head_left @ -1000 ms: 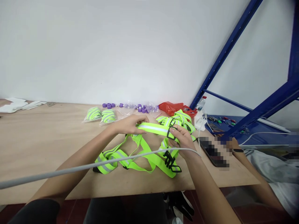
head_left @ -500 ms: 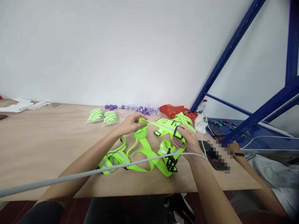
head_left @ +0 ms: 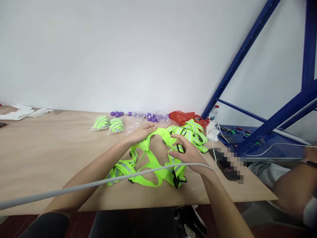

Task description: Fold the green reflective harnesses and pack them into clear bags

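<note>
A neon-yellow reflective strap harness (head_left: 153, 162) with grey stripes and black buckles lies loosely looped on the table. My left hand (head_left: 145, 131) pinches one strap near its upper left. That strap arches over towards my right hand (head_left: 188, 153), whose thumb and index finger curve around the harness's right side. A black buckle (head_left: 181, 148) shows between them; its other fingers are partly hidden. Below that hand, another black buckle (head_left: 176, 181) hangs at the lower right. More neon straps (head_left: 194, 134) lie heaped just behind it.
Two bagged strap bundles (head_left: 117, 125), purple pieces (head_left: 117, 114) and a red bag (head_left: 182, 116) sit along the back. At right are a phone (head_left: 224, 165), a bottle (head_left: 213, 113) and a blue frame (head_left: 237, 62). A grey cable (head_left: 74, 188) crosses in front. A co-worker's arm (head_left: 294, 185) is at far right.
My right hand has moved left, nearer my left hand, and the taut strap between them now hangs in a slack arch. The co-worker's arm has drawn back to the right.
</note>
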`<state>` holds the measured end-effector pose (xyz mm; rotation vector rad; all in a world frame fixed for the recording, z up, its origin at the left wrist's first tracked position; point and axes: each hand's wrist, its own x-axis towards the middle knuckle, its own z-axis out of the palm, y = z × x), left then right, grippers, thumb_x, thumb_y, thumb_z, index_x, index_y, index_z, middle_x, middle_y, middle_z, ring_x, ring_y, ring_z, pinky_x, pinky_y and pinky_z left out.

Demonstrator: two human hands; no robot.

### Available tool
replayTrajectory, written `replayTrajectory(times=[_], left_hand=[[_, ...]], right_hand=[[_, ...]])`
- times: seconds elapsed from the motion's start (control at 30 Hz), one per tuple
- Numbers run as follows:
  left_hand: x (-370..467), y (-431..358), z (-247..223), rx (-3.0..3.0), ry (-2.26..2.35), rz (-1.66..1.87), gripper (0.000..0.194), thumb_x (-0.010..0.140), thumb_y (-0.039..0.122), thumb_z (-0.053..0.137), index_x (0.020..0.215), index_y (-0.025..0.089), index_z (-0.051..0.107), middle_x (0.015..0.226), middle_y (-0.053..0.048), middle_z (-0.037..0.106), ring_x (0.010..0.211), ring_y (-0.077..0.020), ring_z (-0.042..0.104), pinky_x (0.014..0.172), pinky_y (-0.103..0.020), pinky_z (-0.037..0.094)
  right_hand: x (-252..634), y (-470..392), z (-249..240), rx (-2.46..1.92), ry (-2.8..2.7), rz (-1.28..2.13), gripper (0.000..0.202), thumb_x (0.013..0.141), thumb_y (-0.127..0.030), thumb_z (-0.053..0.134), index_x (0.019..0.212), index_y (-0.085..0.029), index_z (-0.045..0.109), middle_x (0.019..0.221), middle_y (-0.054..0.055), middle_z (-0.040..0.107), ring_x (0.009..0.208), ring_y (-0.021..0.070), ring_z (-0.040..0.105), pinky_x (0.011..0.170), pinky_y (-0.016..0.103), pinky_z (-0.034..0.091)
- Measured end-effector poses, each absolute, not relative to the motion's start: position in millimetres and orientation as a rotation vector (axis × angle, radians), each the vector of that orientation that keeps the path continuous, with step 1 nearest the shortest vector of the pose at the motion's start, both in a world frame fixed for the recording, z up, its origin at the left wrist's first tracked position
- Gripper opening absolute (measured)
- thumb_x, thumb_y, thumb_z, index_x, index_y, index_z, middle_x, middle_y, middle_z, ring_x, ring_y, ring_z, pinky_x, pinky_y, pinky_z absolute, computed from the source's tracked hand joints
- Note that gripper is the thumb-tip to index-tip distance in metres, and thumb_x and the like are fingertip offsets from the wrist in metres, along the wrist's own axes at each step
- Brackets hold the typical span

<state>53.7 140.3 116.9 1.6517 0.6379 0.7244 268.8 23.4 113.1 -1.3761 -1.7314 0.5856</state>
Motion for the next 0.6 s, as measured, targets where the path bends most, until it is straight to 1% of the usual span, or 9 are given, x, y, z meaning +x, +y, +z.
replayTrajectory(times=[0.07,0.2,0.27,0.33,0.4,0.43,0.47,0.53,0.6], left_hand=[[51.6,142.0,116.6,1.642,0.645,0.742,0.048,0.084,0.067,0.062,0.08,0.02,0.052,0.058,0.007,0.042,0.047,-0.0092,0.039,0.044,-0.022,0.03],[53.4,138.6,115.0,1.657,0.642,0.739,0.045,0.086,0.063,0.064,0.082,0.019,0.054,0.064,0.005,0.046,0.054,-0.0099,0.043,0.047,-0.022,0.031],[58.7,133.9,115.4,1.673,0.618,0.729,0.044,0.087,0.061,0.063,0.084,0.018,0.056,0.07,0.003,0.05,0.06,-0.0109,0.047,0.052,-0.022,0.036],[64.9,129.5,116.9,1.684,0.584,0.732,0.042,0.088,0.059,0.062,0.087,0.017,0.059,0.078,0.001,0.055,0.07,-0.013,0.053,0.061,-0.023,0.042],[69.9,126.3,118.9,1.703,0.553,0.738,0.038,0.089,0.055,0.062,0.092,0.017,0.061,0.089,-0.002,0.061,0.084,-0.0166,0.058,0.075,-0.027,0.047],[71.6,125.2,119.7,1.718,0.543,0.741,0.035,0.09,0.051,0.061,0.096,0.017,0.063,0.096,-0.003,0.064,0.093,-0.0189,0.059,0.083,-0.029,0.048],[72.8,124.2,120.5,1.736,0.539,0.743,0.03,0.091,0.047,0.061,0.099,0.017,0.063,0.102,-0.005,0.065,0.101,-0.021,0.059,0.09,-0.032,0.047],[73.6,122.5,121.8,1.772,0.553,0.758,0.023,0.092,0.037,0.057,0.104,0.018,0.064,0.11,-0.006,0.067,0.11,-0.0232,0.058,0.098,-0.036,0.045],[72.5,121.0,123.4,1.789,0.587,0.77,0.02,0.09,0.029,0.054,0.104,0.019,0.064,0.108,-0.005,0.067,0.106,-0.0223,0.059,0.095,-0.035,0.047]], right_hand=[[269.8,20.0,113.1,-1.443,-1.84,0.461,0.053,0.073,-0.038,0.08,0.121,-0.024,0.064,0.106,0.004,0.069,0.09,0.0229,0.065,0.081,0.036,0.052],[262.3,22.3,105.2,-1.455,-1.992,0.246,0.05,0.079,-0.039,0.076,0.124,-0.025,0.061,0.116,0.007,0.068,0.103,0.0272,0.066,0.086,0.039,0.053],[253.8,28.3,98.1,-1.437,-2.024,0.105,0.061,0.082,-0.039,0.073,0.137,-0.025,0.052,0.125,0.011,0.066,0.111,0.03,0.064,0.088,0.042,0.054],[244.9,35.2,91.1,-1.407,-2.012,-0.064,0.073,0.086,-0.039,0.068,0.151,-0.022,0.037,0.138,0.016,0.059,0.124,0.033,0.058,0.094,0.046,0.054],[237.5,40.6,85.8,-1.363,-1.963,-0.251,0.078,0.092,-0.037,0.061,0.158,-0.02,0.024,0.147,0.018,0.051,0.134,0.0341,0.052,0.099,0.047,0.052],[234.8,42.4,84.1,-1.344,-1.94,-0.343,0.076,0.094,-0.036,0.058,0.159,-0.02,0.022,0.149,0.018,0.049,0.134,0.0341,0.051,0.1,0.047,0.051],[232.8,43.5,83.0,-1.325,-1.928,-0.433,0.073,0.095,-0.034,0.056,0.159,-0.02,0.023,0.149,0.018,0.05,0.133,0.034,0.052,0.1,0.047,0.05],[231.1,44.7,82.1,-1.282,-1.932,-0.607,0.061,0.097,-0.027,0.053,0.155,-0.023,0.034,0.143,0.017,0.055,0.126,0.0333,0.057,0.097,0.045,0.05],[231.5,45.6,82.4,-1.232,-1.97,-0.732,0.049,0.096,-0.019,0.05,0.146,-0.023,0.049,0.132,0.015,0.065,0.115,0.0309,0.063,0.091,0.042,0.05]])
